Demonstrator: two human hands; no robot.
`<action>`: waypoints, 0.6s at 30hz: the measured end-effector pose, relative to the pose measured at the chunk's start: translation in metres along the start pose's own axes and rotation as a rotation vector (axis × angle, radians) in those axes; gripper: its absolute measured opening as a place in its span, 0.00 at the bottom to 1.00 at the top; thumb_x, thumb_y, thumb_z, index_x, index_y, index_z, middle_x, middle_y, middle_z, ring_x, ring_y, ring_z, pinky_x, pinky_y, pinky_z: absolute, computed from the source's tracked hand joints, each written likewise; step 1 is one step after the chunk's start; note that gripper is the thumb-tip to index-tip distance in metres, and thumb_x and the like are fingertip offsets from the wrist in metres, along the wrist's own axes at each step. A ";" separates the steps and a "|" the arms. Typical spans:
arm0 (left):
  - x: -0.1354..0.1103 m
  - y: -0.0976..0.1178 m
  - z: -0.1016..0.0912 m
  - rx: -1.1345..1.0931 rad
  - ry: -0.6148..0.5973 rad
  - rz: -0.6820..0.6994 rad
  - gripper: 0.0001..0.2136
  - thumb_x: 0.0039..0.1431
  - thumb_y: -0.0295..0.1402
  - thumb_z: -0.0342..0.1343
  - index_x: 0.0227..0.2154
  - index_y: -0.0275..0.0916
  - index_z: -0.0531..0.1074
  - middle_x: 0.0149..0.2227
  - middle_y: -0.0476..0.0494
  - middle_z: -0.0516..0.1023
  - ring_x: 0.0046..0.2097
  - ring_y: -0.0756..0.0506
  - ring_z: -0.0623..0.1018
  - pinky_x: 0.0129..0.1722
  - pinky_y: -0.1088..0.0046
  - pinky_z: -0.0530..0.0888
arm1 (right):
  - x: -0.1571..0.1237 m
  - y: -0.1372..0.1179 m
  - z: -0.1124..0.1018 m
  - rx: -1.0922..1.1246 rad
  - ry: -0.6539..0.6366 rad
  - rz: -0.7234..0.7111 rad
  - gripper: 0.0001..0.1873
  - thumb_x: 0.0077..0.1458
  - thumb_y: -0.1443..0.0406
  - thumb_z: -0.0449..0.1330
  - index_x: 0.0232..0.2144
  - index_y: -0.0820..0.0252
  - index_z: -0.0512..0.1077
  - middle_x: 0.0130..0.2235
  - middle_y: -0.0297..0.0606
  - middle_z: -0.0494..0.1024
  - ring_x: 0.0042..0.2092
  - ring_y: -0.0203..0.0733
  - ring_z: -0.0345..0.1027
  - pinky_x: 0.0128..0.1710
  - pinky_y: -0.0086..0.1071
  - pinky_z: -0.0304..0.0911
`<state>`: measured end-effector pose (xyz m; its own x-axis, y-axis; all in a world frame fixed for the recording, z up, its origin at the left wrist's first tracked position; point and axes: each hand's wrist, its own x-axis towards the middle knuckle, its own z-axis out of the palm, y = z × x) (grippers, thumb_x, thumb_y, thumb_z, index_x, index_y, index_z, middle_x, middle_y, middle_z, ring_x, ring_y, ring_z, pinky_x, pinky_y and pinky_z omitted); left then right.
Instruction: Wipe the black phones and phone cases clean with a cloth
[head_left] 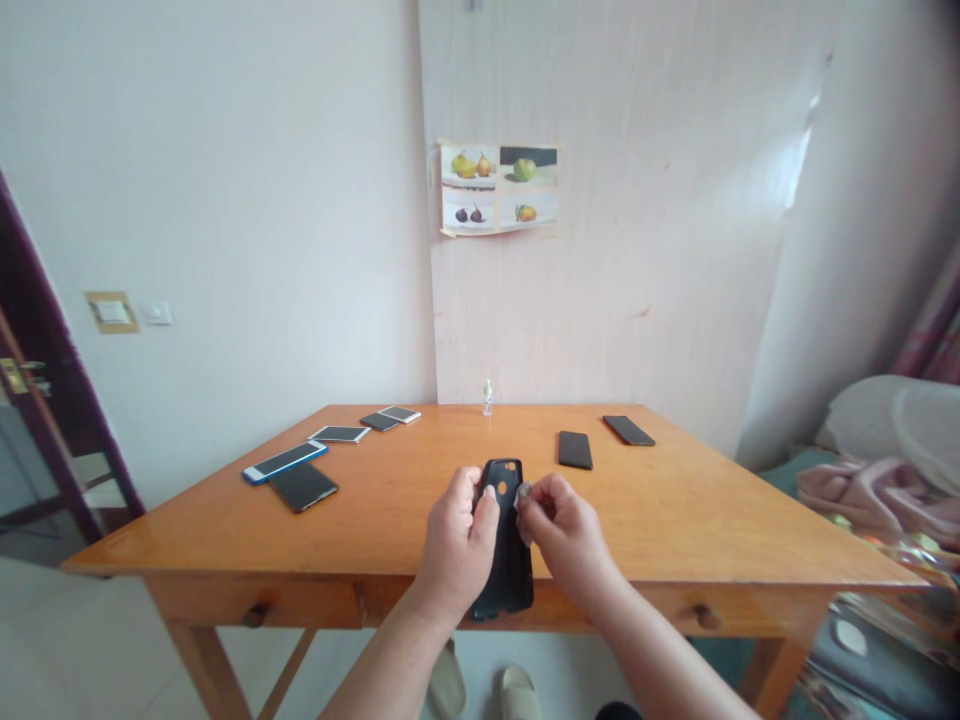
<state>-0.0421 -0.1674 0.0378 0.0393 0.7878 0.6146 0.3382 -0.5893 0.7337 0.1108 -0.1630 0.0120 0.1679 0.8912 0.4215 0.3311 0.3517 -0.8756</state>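
Observation:
A black phone case [511, 575], its hollow inner side facing me and its camera cut-out at the top, is held up over the table's front edge. My left hand [459, 530] grips its left side, the thumb lying on the inside. Pinched in the fingers of my right hand [564, 522] is a small crumpled greyish wipe [523, 512], which is against the case's right edge. How much of the wipe lies behind the fingers is hidden.
On the wooden table [405, 500], several phones lie to the left, including a blue-edged phone [286, 461] and a black phone [304, 487]. Two dark phones, one nearer [575, 450] and one farther [628, 430], lie right. A small clear bottle [487, 398] stands at the back.

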 end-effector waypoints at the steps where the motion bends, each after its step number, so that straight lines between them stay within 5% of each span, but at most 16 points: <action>1: 0.002 0.000 -0.001 -0.010 0.022 -0.005 0.07 0.64 0.37 0.48 0.38 0.41 0.68 0.33 0.49 0.77 0.35 0.48 0.76 0.37 0.75 0.69 | -0.009 0.006 0.003 -0.005 -0.051 0.016 0.09 0.53 0.59 0.57 0.25 0.55 0.63 0.20 0.28 0.68 0.24 0.36 0.60 0.24 0.28 0.54; 5: 0.007 -0.003 -0.005 -0.057 0.064 -0.022 0.07 0.64 0.37 0.48 0.38 0.41 0.68 0.35 0.48 0.77 0.37 0.47 0.76 0.38 0.74 0.70 | -0.035 0.023 0.012 0.017 -0.183 0.077 0.07 0.52 0.62 0.56 0.24 0.55 0.62 0.20 0.28 0.68 0.22 0.35 0.59 0.23 0.28 0.51; 14: -0.010 0.000 0.016 -0.018 -0.185 -0.019 0.06 0.64 0.35 0.49 0.37 0.42 0.69 0.33 0.49 0.76 0.35 0.47 0.75 0.36 0.74 0.68 | -0.004 -0.014 -0.008 0.123 0.063 -0.044 0.11 0.56 0.55 0.56 0.30 0.56 0.66 0.24 0.31 0.70 0.26 0.36 0.63 0.26 0.28 0.56; 18: -0.009 0.000 0.016 -0.025 -0.147 -0.014 0.06 0.63 0.36 0.49 0.37 0.42 0.69 0.34 0.49 0.77 0.35 0.47 0.75 0.36 0.74 0.68 | -0.009 -0.016 -0.013 -0.104 0.043 -0.106 0.06 0.55 0.61 0.56 0.28 0.55 0.67 0.28 0.32 0.73 0.30 0.38 0.64 0.29 0.28 0.56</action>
<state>-0.0272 -0.1720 0.0277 0.1723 0.8128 0.5565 0.3164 -0.5807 0.7501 0.1157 -0.1808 0.0252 0.1658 0.8368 0.5219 0.4434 0.4094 -0.7974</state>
